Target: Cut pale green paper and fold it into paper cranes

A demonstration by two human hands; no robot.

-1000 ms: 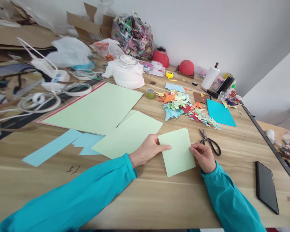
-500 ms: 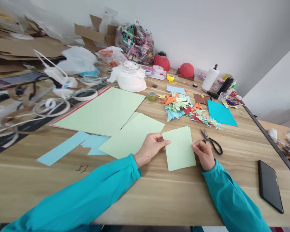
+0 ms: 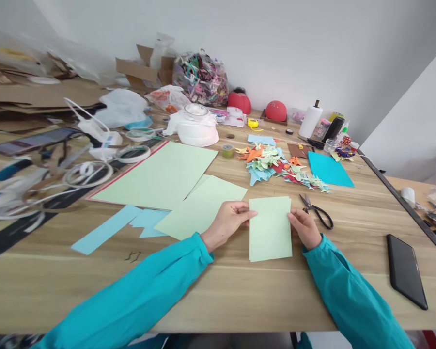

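Between my two hands is a small pale green sheet of paper (image 3: 270, 230), with a second edge showing behind it, so it is doubled or stacked. My left hand (image 3: 229, 220) pinches its left edge, thumb on the front face. The right edge is pinched by my right hand (image 3: 305, 227). A larger pale green sheet (image 3: 207, 203) lies flat just beyond my left hand. Black-handled scissors (image 3: 317, 212) rest beside my right hand, blades pointing away. Whether the held paper touches the table cannot be made out.
Folded paper pieces (image 3: 269, 162) in several colours are heaped ahead. Farther left lies a big green sheet stack (image 3: 160, 174) with a red edge, with blue paper strips (image 3: 105, 230) nearer. A phone (image 3: 407, 271) lies right. Cables (image 3: 87, 172) clutter the left; a teal sheet (image 3: 330, 168) is ahead right.
The held green paper has turned slightly and now stands straighter, its face looking taller and narrower. Both hands keep their pinch. The whole view has shifted a little.
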